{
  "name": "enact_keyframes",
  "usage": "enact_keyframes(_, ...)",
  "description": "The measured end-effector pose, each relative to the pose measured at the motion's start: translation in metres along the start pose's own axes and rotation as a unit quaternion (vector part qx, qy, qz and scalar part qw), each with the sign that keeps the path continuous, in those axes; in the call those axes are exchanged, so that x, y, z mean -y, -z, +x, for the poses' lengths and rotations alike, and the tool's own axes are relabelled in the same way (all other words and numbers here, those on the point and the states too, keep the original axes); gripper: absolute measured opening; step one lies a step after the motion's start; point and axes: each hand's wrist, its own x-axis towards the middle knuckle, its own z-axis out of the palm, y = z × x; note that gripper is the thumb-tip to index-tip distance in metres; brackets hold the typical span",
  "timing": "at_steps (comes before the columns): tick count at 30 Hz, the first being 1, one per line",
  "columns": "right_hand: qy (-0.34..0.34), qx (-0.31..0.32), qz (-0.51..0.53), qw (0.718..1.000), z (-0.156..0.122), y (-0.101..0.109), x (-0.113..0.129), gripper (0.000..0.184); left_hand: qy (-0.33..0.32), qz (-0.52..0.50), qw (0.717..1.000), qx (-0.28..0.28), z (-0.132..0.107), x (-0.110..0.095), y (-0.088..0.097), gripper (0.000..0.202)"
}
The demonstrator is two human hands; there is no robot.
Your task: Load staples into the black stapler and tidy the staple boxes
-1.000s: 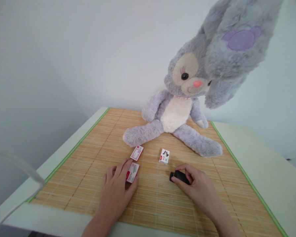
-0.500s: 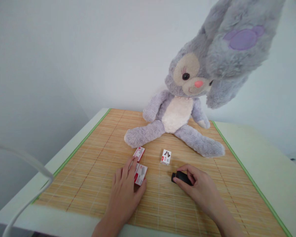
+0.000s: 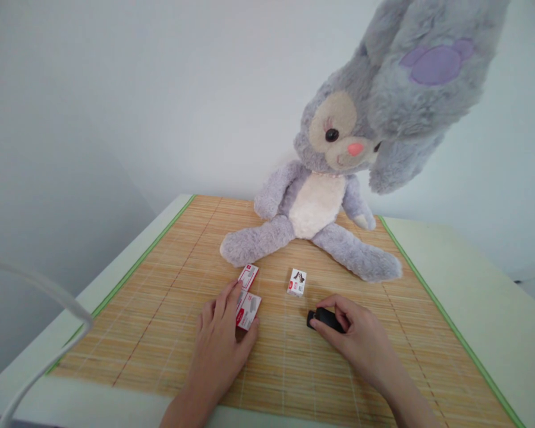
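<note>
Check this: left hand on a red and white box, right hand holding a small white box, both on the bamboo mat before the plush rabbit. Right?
Not quite. The head view shows the right hand holding a small black object; the white box lies apart, beyond it. The left hand is on a red and white box, on the bamboo mat before the plush rabbit.

Print on small boxes [image 3: 248,310] illegible
</note>
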Motion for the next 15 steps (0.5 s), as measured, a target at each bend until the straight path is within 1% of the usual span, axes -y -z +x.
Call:
enact_keyframes(7,-0.007,-0.002,0.001,1.000,0.0008,-0.0008,-0.0007,0.024,-0.006,0.007,1.000,-0.001,0.0032,0.0002,0.0005,0.067)
enact_keyframes(15,-0.002,-0.010,0.000,1.000,0.0000,-0.0013,-0.0002,0.023,-0.008,0.043,0.999,0.000,0.0031,-0.0007,-0.0005,0.063)
